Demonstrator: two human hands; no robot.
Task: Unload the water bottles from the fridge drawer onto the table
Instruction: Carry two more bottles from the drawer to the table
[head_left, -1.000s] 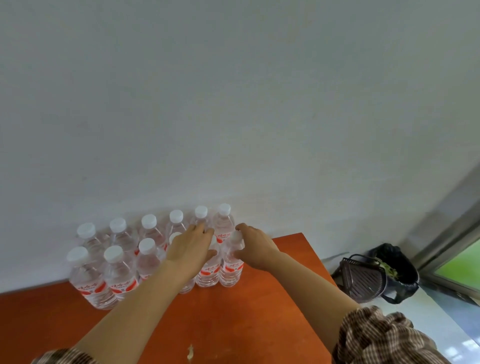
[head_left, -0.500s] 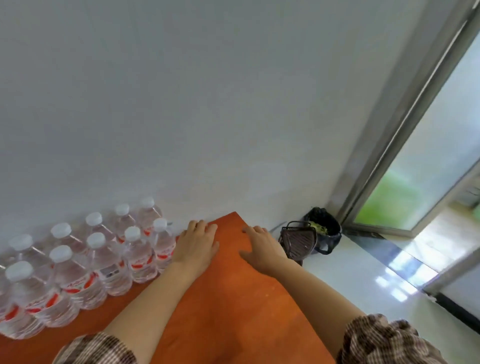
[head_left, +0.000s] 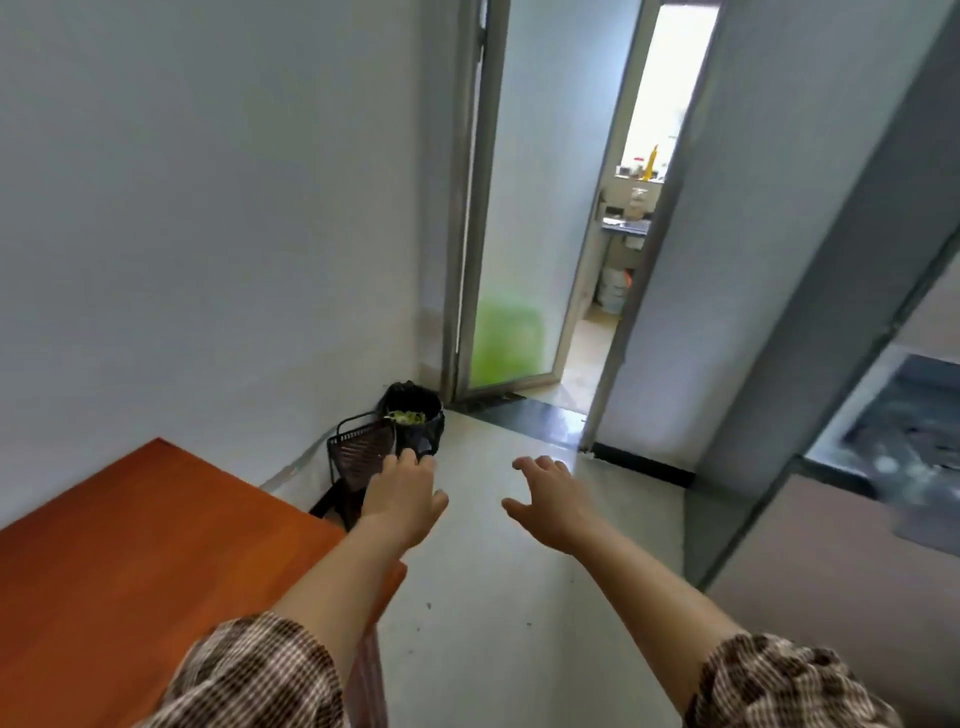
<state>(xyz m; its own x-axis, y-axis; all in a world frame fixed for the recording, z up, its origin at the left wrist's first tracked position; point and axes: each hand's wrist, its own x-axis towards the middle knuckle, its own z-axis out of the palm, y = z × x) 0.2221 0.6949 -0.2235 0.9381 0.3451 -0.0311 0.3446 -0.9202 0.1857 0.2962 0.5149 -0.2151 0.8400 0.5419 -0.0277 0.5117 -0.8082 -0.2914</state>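
The orange-brown table (head_left: 130, 545) fills the lower left, and only its bare right end shows. No water bottle is in view. My left hand (head_left: 402, 496) hovers past the table's right edge, over the floor, fingers apart and holding nothing. My right hand (head_left: 553, 501) is stretched out beside it over the pale floor, also spread and holding nothing. No fridge drawer can be made out.
A black bin (head_left: 415, 421) with green scraps stands in the wall corner, with a dark mesh basket (head_left: 361, 457) leaning in front of it. A frosted glass door (head_left: 511, 322) and an open doorway (head_left: 618, 291) lie ahead. A grey panel edge (head_left: 810, 364) rises at right.
My view has swung right, away from the rows of bottles on the table. Both hands let go of bottles, left the tabletop and now hang over the floor.
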